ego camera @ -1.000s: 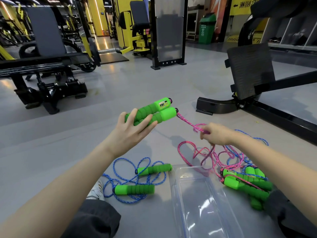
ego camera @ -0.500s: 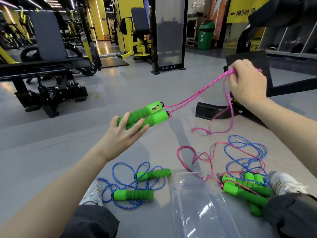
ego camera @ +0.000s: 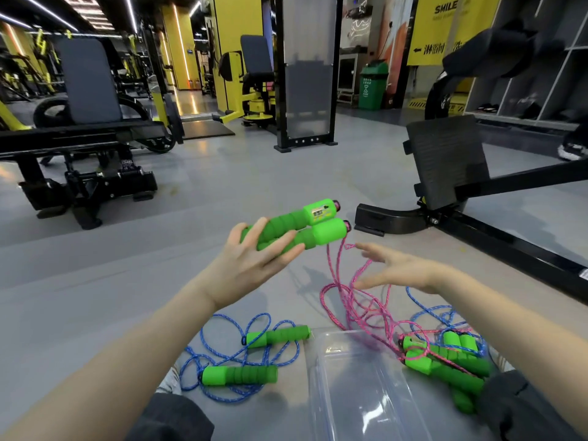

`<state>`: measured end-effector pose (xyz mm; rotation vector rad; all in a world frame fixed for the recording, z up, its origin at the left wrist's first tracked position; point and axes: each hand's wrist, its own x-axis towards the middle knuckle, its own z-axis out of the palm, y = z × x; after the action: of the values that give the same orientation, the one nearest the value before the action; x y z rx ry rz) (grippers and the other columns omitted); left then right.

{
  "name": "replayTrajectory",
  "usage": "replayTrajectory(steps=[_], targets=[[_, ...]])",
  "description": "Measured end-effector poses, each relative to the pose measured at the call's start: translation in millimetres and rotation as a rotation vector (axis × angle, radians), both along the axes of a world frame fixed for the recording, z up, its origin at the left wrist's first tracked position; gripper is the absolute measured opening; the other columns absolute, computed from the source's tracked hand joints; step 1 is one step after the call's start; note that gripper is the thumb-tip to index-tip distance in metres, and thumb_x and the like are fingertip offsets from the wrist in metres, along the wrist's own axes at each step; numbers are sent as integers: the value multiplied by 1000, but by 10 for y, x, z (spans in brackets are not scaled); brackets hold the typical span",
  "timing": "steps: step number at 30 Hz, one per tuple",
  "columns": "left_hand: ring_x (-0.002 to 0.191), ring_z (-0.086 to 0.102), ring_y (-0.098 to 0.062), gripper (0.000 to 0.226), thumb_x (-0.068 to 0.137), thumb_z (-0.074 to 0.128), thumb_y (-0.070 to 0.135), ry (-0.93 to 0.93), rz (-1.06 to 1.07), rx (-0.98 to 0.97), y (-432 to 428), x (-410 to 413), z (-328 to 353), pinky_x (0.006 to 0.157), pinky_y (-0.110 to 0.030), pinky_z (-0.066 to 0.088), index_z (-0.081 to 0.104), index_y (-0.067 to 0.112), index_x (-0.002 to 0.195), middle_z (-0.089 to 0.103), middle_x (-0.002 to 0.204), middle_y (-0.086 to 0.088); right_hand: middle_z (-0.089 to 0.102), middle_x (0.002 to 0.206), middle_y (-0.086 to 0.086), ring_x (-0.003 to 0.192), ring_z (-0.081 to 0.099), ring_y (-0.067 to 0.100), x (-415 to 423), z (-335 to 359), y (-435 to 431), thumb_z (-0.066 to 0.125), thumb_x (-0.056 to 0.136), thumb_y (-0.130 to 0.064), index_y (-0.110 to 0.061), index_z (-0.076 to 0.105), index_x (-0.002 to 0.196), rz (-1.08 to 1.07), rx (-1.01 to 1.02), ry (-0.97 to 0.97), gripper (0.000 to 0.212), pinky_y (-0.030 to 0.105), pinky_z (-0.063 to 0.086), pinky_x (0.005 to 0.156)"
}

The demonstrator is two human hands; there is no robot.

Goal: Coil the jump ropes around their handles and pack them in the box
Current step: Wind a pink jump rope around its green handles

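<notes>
Step in hand: coiling the first rope. The left hand holds a pair of green handles side by side, raised above the floor, their cord ends pointing far and right.
Left fingers: wrapped over the two handles, with the thumb on the near side.
Right hand: fingers spread wide and holding nothing, reaching left towards the pink rope. I cannot tell whether a fingertip brushes it.
Pink rope: hangs slack from the handle ends and lies in loose loops on the floor, just beyond the box. None of it is wound on yet.
Next move, as I judge it: the right hand must take the rope close under the handle ends, then lay turns round both handles together. The slack is tangled, so it may snag as it feeds.
Box: clear plastic, on the floor near the person and between the two heaps. No rope or handle shows inside it, only glare on its base.
Left of the box: a blue rope lies uncoiled around two loose handles.
Right of the box: a pile of handles with blue and pink strands across it. How many ropes are there I cannot tell.
Progress: early, with nothing packed.
</notes>
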<state>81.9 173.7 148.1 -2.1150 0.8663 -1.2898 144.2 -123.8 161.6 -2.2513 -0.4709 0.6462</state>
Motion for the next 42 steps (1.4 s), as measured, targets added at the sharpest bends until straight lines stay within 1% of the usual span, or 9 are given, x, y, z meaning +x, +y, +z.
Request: replayTrajectory(steps=[6,10,15,18,20,22,26,32,42], targets=[[106,51,-42,47,96,26,0,-10,-11,-169,-184,72,-37,72,-42,43,44,19,134,42,136,-4,65,80,7,88,56,21,15,-122,511,42,99,-19,-20,55,105,-210,411,-176,14,26,44,82],[110,46,-40,52,89,36,0,21,2,-216,-212,100,-100,75,-41,40,41,20,136,41,138,-2,47,109,0,102,49,16,-19,-329,680,64,82,-21,-19,46,124,-231,477,-120,45,31,39,94],[109,52,-41,49,93,30,1,20,-18,-117,-235,43,-124,77,-42,45,43,20,137,43,136,-4,44,101,8,98,45,25,87,-274,602,76,63,-21,-9,49,101,-734,442,-710,48,36,39,86],[107,55,-42,48,94,31,0,54,-44,-106,-254,23,-143,75,-42,46,43,18,136,44,136,-5,56,105,9,97,53,17,213,-205,496,67,71,-13,-9,55,109,-404,529,-664,40,31,42,86],[109,51,-42,48,94,32,0,55,-47,-135,-253,25,-148,75,-42,44,43,18,136,43,136,-5,64,72,1,66,57,5,135,-163,522,55,85,-3,-10,61,84,-211,600,-397,9,32,47,76],[109,49,-42,49,92,33,-1,57,-40,-139,-240,18,-164,75,-42,43,42,18,137,43,137,-5,48,40,-4,35,46,9,49,-214,598,41,94,-4,-8,53,69,-215,579,-153,28,37,52,65],[108,50,-43,52,90,31,-3,76,7,-127,-218,-7,-191,74,-42,42,42,18,137,42,137,-6,31,41,1,24,28,8,-130,-368,762,42,97,-21,-12,44,72,-209,272,33,27,22,46,36],[100,58,-46,49,94,21,-1,162,93,51,-42,-46,-225,70,-44,47,49,14,132,60,125,-9,44,60,7,45,51,22,-220,-78,738,45,95,-26,-10,45,81,118,-262,-138,21,27,45,47],[104,58,-46,41,100,33,5,276,-102,239,63,-333,-362,77,-47,50,49,18,135,59,131,-4,35,45,-5,42,32,6,-14,105,523,52,95,-26,-3,50,55,163,168,-587,47,17,27,46]])
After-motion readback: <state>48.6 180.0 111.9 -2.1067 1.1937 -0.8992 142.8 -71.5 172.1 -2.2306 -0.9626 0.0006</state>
